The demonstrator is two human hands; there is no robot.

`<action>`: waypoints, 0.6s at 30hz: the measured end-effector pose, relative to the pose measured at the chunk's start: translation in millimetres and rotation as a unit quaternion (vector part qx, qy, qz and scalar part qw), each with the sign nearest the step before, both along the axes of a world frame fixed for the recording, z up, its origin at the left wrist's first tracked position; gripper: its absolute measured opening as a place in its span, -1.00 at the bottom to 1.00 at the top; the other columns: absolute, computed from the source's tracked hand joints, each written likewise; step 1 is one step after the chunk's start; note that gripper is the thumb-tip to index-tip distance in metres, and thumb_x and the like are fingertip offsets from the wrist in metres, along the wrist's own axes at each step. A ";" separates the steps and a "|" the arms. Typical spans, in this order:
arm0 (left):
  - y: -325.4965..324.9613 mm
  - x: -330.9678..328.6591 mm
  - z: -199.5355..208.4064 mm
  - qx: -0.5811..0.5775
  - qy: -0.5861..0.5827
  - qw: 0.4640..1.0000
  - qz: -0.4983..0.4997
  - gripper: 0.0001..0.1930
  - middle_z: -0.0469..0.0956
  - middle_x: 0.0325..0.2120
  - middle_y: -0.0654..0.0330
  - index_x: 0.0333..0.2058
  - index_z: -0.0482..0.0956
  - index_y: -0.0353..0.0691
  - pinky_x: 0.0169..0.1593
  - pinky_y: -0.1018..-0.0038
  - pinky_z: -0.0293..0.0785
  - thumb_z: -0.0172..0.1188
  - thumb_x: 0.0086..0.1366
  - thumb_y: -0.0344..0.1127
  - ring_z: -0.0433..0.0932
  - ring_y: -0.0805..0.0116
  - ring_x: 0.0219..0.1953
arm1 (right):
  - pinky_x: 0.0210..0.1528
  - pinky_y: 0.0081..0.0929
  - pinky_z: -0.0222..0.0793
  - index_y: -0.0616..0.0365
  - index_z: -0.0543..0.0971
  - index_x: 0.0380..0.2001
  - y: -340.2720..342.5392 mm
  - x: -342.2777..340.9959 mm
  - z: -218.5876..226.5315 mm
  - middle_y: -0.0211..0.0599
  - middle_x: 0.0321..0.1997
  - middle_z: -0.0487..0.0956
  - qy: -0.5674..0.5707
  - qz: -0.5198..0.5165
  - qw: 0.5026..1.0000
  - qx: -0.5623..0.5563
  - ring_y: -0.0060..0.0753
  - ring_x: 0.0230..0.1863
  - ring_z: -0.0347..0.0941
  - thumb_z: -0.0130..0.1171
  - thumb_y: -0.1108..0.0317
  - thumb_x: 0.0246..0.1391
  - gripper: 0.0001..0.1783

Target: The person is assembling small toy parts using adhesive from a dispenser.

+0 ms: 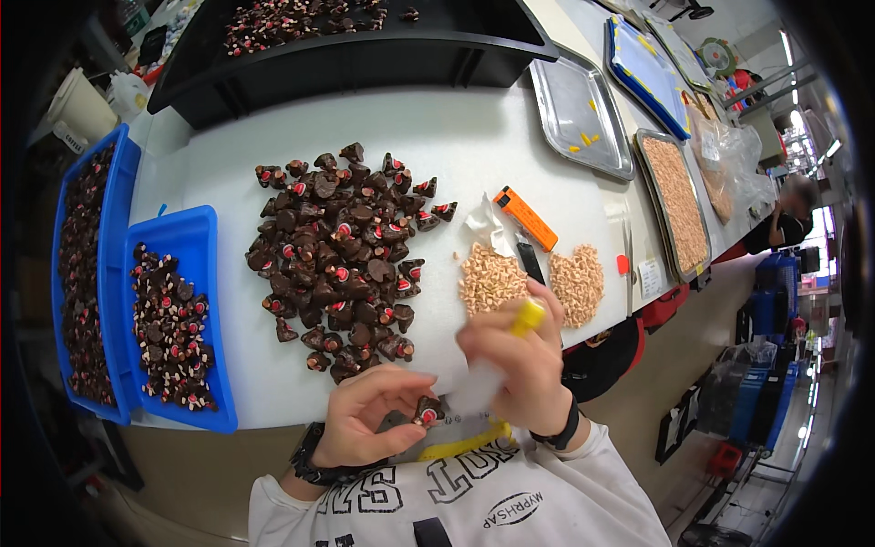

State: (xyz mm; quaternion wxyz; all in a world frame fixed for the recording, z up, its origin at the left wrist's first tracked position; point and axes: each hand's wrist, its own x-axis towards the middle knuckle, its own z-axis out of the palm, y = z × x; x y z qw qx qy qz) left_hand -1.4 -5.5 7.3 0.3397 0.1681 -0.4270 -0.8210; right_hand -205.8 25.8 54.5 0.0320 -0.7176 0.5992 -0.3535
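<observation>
Near the table's front edge, my left hand (369, 415) pinches a small dark brown cone-shaped piece (427, 412) with a red-and-white spot between thumb and fingers. Just right of it, my right hand (519, 360) is closed around a blurred whitish object (477, 387), its kind unclear. Something yellow (529, 317) shows at a finger of that hand. Beyond my left hand spreads a heap of similar brown pieces (342, 251), many with red spots. Two piles of small beige bits, a left pile (488, 278) and a right pile (577, 284), lie beyond my right hand.
An orange box cutter (526, 219) lies behind the beige piles. Two blue trays, the nearer one (211, 319) and the outer one (114, 273), hold pieces at left. A black bin (365, 77) stands at the back, a metal tray (570, 105) at back right, scissors (627, 264) at right.
</observation>
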 end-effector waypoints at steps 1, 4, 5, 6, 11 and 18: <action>-2.0 -1.0 2.4 0.000 0.000 1.000 0.001 -0.56 0.46 -0.15 0.02 -0.01 0.43 -0.50 -0.13 0.51 0.54 0.27 0.11 -0.56 0.55 0.36 -0.17 | 0.20 -0.13 0.04 0.01 0.53 -0.37 2.7 -0.5 6.6 -0.47 -0.36 0.57 -0.086 0.040 0.996 -0.005 -0.35 -0.34 0.38 0.21 0.45 -0.24 -0.76; -7.3 -4.0 8.8 -0.070 -0.041 0.996 -0.042 -0.48 0.46 -0.15 0.07 0.05 0.39 -0.50 -0.18 0.56 0.52 0.30 0.07 -0.58 0.55 0.42 -0.19 | 0.21 -0.12 0.03 -0.01 0.53 -0.38 4.0 4.0 11.0 -0.50 -0.38 0.56 -0.149 0.124 0.980 0.053 -0.36 -0.34 0.40 0.30 0.42 -0.30 -0.71; -8.8 -3.7 7.4 -0.092 -0.047 0.993 -0.052 -0.45 0.46 -0.14 0.08 0.05 0.39 -0.49 -0.19 0.57 0.52 0.32 0.05 -0.59 0.55 0.43 -0.19 | 0.21 -0.11 0.04 0.00 0.54 -0.36 2.3 7.6 4.6 -0.50 -0.37 0.56 -0.153 0.128 0.979 0.050 -0.38 -0.35 0.43 0.34 0.40 -0.32 -0.68; -10.1 -3.7 6.7 -0.113 -0.052 0.990 -0.062 -0.43 0.45 -0.14 0.08 0.06 0.38 -0.49 -0.20 0.58 0.51 0.33 0.03 -0.61 0.55 0.44 -0.19 | 0.21 -0.11 0.04 0.00 0.54 -0.36 2.4 9.3 1.4 -0.50 -0.37 0.56 -0.154 0.128 0.979 0.049 -0.38 -0.35 0.43 0.34 0.40 -0.32 -0.68; -9.9 -2.3 5.0 -0.105 -0.050 0.991 -0.070 -0.40 0.45 -0.12 0.05 0.08 0.36 -0.48 -0.21 0.58 0.52 0.35 0.02 -0.61 0.55 0.42 -0.19 | 0.20 -0.10 0.08 0.01 0.55 -0.35 4.2 8.6 1.8 -0.49 -0.35 0.58 -0.162 0.113 0.980 0.038 -0.39 -0.33 0.46 0.36 0.41 -0.33 -0.66; -6.9 -2.9 1.1 -0.097 -0.029 0.994 -0.047 -0.41 0.45 -0.09 0.03 0.09 0.36 -0.45 -0.21 0.56 0.52 0.33 0.04 -0.60 0.54 0.39 -0.17 | 0.20 -0.14 0.10 -0.01 0.55 -0.44 7.7 4.3 1.5 -0.48 -0.30 0.62 -0.120 0.120 0.985 0.022 -0.39 -0.32 0.47 0.36 0.39 -0.35 -0.72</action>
